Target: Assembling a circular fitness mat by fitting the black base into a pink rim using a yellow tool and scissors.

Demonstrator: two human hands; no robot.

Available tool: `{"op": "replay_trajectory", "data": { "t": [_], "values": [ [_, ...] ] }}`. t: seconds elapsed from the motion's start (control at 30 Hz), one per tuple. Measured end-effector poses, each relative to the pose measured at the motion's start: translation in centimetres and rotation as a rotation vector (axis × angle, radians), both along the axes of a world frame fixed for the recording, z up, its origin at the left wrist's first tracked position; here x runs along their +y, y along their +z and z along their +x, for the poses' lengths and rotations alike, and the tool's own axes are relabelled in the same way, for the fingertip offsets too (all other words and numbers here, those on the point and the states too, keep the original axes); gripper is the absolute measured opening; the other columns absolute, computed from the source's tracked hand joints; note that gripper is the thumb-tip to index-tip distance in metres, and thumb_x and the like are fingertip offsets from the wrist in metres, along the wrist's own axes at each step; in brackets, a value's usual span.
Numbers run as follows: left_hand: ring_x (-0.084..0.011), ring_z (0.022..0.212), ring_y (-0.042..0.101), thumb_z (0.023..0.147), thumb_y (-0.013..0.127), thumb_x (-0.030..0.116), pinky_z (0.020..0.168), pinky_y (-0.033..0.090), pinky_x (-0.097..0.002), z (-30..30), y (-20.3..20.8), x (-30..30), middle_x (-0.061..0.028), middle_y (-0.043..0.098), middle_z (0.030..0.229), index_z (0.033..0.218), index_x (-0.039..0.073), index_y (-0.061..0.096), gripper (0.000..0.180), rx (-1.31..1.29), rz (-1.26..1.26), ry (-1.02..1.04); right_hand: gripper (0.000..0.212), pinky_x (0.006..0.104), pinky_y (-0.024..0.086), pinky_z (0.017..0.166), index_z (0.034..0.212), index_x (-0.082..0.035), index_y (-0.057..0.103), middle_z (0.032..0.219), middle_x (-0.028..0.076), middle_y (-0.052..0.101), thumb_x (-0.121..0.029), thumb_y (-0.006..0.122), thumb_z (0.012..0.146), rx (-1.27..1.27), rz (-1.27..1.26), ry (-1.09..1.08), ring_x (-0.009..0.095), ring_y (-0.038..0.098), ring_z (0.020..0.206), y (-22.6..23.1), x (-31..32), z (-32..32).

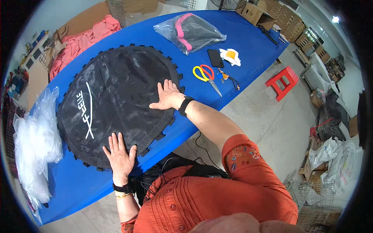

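Observation:
A round black fabric mat (116, 89) lies flat on the blue table (221, 31), with short tabs all around its edge and a white printed mark on its left part. My left hand (120, 157) rests palm down on the mat's near edge, fingers spread. At the mat's right side my right hand (168, 96) also lies flat on the fabric, thumb apart from the fingers. Neither hand holds anything. Scissors (208, 79) with one yellow and one red handle lie to the right of the mat, beyond my right hand.
Clear plastic bags (37, 147) are heaped at the table's left end. A bagged black and pink item (190, 33), a black phone (215, 58), a crumpled white tissue (230, 56) and keys (223, 74) lie on the far right part. A red stool (282, 82) stands on the floor.

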State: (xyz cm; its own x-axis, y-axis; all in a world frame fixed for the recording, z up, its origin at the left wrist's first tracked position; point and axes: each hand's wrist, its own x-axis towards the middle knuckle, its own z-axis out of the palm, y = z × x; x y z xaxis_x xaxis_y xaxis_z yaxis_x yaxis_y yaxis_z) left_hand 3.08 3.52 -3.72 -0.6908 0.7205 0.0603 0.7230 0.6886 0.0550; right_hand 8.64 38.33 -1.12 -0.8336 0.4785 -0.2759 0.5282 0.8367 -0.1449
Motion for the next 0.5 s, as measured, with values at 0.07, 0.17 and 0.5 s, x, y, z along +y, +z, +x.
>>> {"op": "replay_trajectory", "data": {
  "t": [0.07,0.17,0.5],
  "values": [
    [-0.0354,0.167,0.018,0.108,0.052,0.061,0.132,0.008,-0.0664,0.0,0.1,0.0,-0.0162,0.024,0.18,0.172,0.01,0.03,0.084,0.0,-0.003,0.001,0.124,0.0557,0.01,0.134,0.173,0.002,0.012,0.177,0.037,0.007,-0.083,0.054,0.094,0.049,-0.014,0.003,0.051,0.005,0.166,-1.2,0.1,0.5],
    [-0.0356,0.167,0.018,0.108,0.052,0.06,0.132,0.008,-0.0664,0.0,0.1,0.1,-0.0162,0.024,0.18,0.172,0.01,0.03,0.084,0.003,-0.003,-0.005,0.124,0.0547,0.004,0.134,0.174,0.0,0.009,0.177,0.038,0.004,-0.086,0.048,0.094,0.169,-0.047,0.013,0.05,0.0,0.166,-2.5,0.5,1.2],
    [-0.037,0.166,0.021,0.107,0.051,0.062,0.131,0.009,-0.067,0.0,0.2,-0.2,-0.0194,0.028,0.178,0.17,0.007,0.034,0.086,0.009,0.017,-0.02,0.119,0.054,0.001,0.134,0.175,-0.002,0.008,0.177,0.036,0.003,-0.086,0.041,0.097,0.168,-0.046,0.031,0.049,-0.001,0.167,-2.4,0.1,1.4]
  ]
}}
